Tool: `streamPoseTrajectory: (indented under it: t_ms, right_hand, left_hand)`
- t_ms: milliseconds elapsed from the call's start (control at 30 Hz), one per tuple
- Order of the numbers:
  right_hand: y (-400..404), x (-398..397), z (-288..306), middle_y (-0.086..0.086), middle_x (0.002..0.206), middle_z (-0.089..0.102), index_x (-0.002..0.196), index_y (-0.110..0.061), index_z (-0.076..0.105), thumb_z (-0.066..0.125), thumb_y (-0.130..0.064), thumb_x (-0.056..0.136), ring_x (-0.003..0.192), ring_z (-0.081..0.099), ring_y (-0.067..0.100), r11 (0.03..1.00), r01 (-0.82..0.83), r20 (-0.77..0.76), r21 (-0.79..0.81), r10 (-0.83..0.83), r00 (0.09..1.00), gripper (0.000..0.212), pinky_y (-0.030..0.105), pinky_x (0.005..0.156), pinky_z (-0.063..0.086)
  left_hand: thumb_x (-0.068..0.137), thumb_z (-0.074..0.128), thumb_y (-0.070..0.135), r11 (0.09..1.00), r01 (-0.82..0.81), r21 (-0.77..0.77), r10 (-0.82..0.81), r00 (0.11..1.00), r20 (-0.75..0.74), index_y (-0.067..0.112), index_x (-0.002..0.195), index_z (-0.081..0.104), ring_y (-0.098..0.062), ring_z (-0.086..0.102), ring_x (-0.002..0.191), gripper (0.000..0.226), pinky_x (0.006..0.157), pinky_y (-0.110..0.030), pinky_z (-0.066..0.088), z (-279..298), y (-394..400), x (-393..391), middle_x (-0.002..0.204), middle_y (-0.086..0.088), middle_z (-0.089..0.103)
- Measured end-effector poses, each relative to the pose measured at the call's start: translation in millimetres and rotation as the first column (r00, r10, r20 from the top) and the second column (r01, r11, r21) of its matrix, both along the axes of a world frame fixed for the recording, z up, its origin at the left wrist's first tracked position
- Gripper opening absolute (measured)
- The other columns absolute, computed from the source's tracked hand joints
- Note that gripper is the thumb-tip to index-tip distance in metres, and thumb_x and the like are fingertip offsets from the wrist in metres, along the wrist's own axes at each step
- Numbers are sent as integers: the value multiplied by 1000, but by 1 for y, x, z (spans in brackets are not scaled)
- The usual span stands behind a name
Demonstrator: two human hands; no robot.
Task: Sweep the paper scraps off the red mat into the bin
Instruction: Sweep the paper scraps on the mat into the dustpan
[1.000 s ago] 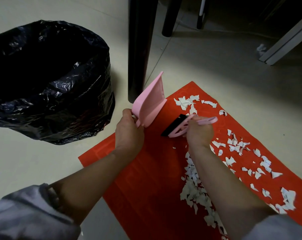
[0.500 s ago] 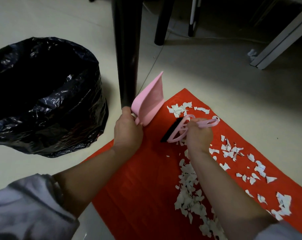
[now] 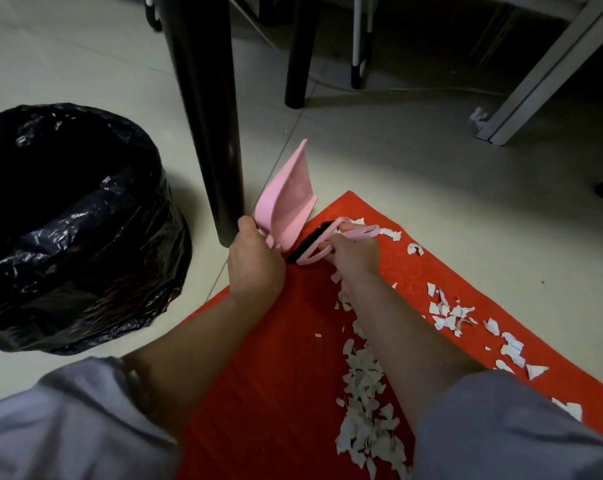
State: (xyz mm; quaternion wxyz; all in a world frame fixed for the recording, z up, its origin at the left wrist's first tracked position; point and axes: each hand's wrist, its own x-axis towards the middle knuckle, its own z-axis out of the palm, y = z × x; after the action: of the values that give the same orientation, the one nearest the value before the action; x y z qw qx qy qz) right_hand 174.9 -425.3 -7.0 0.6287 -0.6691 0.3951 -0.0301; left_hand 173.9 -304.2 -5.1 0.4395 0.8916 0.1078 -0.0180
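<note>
A red mat (image 3: 279, 344) lies on the floor, strewn with white paper scraps (image 3: 366, 403), thickest along my right forearm and scattered toward the right edge. My left hand (image 3: 255, 265) grips the handle of a pink dustpan (image 3: 286, 206), which is tilted up on its edge at the mat's far corner. My right hand (image 3: 355, 254) holds a small pink hand brush (image 3: 319, 242) with black bristles, lying just right of the dustpan. The bin (image 3: 68, 230), lined with a black bag, stands on the floor to the left of the mat.
A thick black furniture leg (image 3: 206, 116) stands right behind the dustpan, between bin and mat. Another black leg (image 3: 298, 53) and a white-and-black leg (image 3: 359, 39) stand farther back. A grey frame (image 3: 542, 74) slants at the upper right, with a crumpled scrap (image 3: 478, 117) beside it.
My right hand has carried the brush up toward the mat's far corner, closer to the dustpan. The scraps at that corner are now mostly hidden. The view has tilted up.
</note>
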Motion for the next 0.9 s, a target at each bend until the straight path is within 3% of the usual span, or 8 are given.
streamPoseTrajectory:
  t_ms: [133, 300, 367, 500, 633, 733, 800, 900]
  right_hand:
    - [-11, -9, -5, 6, 72, 59, 109, -2, 60, 48, -10, 91, 60, 55, 18, 999, 34, -73, -38, -36, 997, 24, 27, 52, 42]
    - [-17, -24, 3, -1, 55, 53, 73, -15, 51, 46, -17, 95, 46, 48, 11, 971, 219, 82, -94, -211, 974, 22, 24, 49, 37]
    - [-17, -25, 7, -3, 55, 49, 65, -17, 49, 47, -14, 93, 43, 44, 8, 985, 147, 116, -95, -136, 984, 28, 21, 44, 35]
    - [-12, -17, 5, 10, 73, 61, 70, -15, 55, 49, -2, 87, 60, 57, 20, 996, -25, 31, -85, 28, 999, 22, 26, 55, 47]
    - [-22, -22, 10, 8, 68, 67, 106, 1, 57, 40, -10, 98, 56, 66, 14, 999, 28, -57, 24, -27, 998, 22, 20, 41, 41]
    - [-26, -32, 12, 2, 50, 55, 85, -10, 55, 38, -9, 99, 30, 51, -2, 993, 85, 62, 78, -90, 994, 22, 13, 32, 39]
    - [-25, -27, 13, 3, 55, 50, 66, -14, 47, 43, -8, 95, 34, 50, 4, 990, 129, 140, -64, -119, 983, 31, 17, 37, 40]
    - [-25, -8, 12, 4, 63, 58, 70, -13, 56, 51, -6, 89, 58, 57, 21, 976, 99, 185, -193, -63, 981, 22, 35, 61, 50]
  left_hand:
    - [88, 56, 4, 1000, 30, 3, -30, 1000, -4, 12, 100, 39, -28, 55, 89, 22, 71, -32, 37, -2, -6, -3, 102, -14, 63]
    - [88, 56, 3, 999, 21, -30, -21, 1000, 7, 16, 95, 36, -19, 49, 81, 25, 69, -30, 37, 0, -15, -3, 100, -11, 62]
    - [88, 56, 3, 999, 24, -40, -23, 1000, 6, 16, 95, 35, -19, 50, 81, 25, 68, -29, 37, 0, -17, -2, 100, -11, 63]
    - [89, 56, 3, 999, 42, -25, -42, 999, -3, 10, 104, 41, -17, 48, 84, 23, 69, -27, 38, 3, -21, -4, 107, -12, 63]
    - [89, 56, 3, 998, 53, -25, -54, 998, -36, 8, 114, 43, -19, 51, 86, 28, 69, -30, 41, 2, -23, -5, 107, -11, 61]
    - [89, 57, 5, 998, 48, -35, -50, 998, -46, 9, 115, 43, -21, 56, 90, 29, 70, -31, 45, 2, -22, -4, 107, -10, 62]
    - [90, 57, 4, 998, 51, -41, -53, 998, -47, 8, 114, 43, -18, 52, 85, 28, 68, -28, 42, 2, -21, -4, 106, -10, 62]
    - [88, 57, 3, 999, 45, -31, -47, 998, -40, 11, 104, 41, -21, 53, 85, 24, 68, -29, 38, 2, -18, -3, 106, -12, 63]
